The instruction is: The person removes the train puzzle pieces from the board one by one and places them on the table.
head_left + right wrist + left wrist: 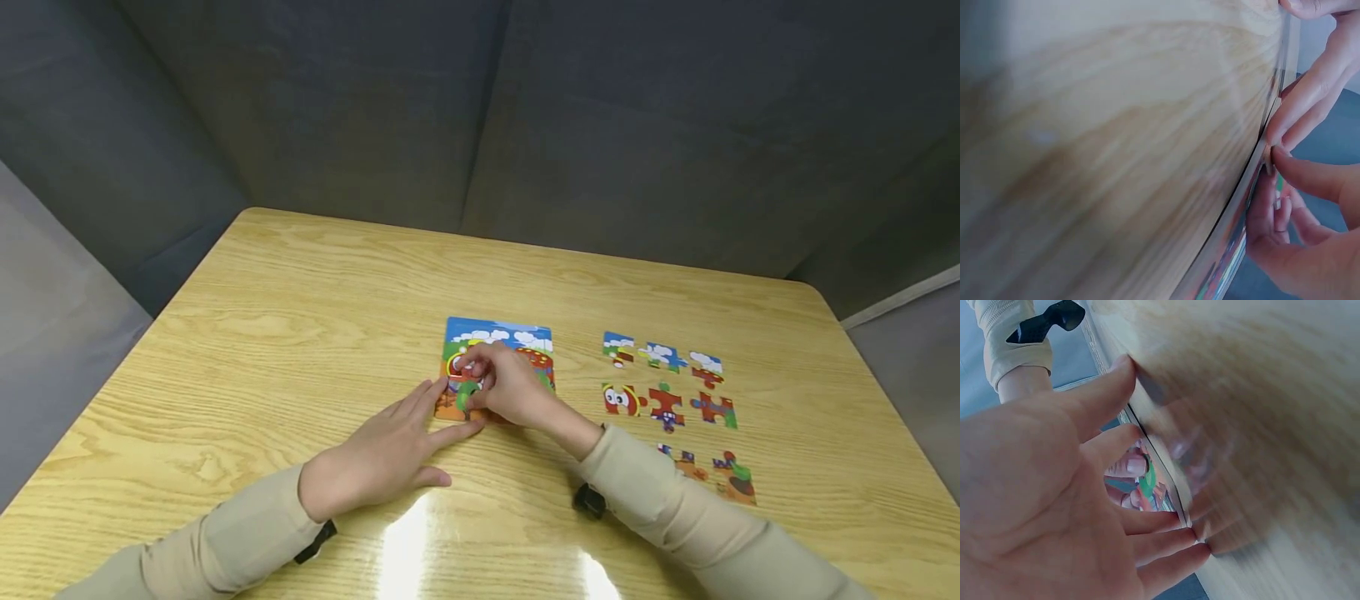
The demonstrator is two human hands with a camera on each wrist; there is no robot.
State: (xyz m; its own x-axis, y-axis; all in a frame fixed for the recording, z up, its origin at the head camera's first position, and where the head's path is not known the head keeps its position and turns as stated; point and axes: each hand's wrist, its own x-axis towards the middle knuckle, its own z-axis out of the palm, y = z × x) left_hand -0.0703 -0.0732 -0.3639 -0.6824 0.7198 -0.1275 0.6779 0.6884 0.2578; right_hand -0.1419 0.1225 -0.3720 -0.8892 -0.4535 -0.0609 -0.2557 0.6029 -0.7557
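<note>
A square picture puzzle [498,327], with blue sky, clouds and red and green shapes, lies mid-table. Over its lower half, my right hand [512,387] pinches a puzzle piece [467,393] with green on it between thumb and fingers. That piece shows as a green patch by the right thumb in the left wrist view, and as a thin edge in the right wrist view. My left hand [382,458] has its fingers spread, with fingertips at the puzzle's left and near edges. The right hand hides much of the picture.
Loose puzzle pieces lie in rows to the right, among them a piece with eyes [621,399], a red piece [666,404] and a cloud piece [706,362]. My right sleeve [645,483] partly covers the nearest row. Dark cloth [375,117] hangs behind the wooden table [300,292].
</note>
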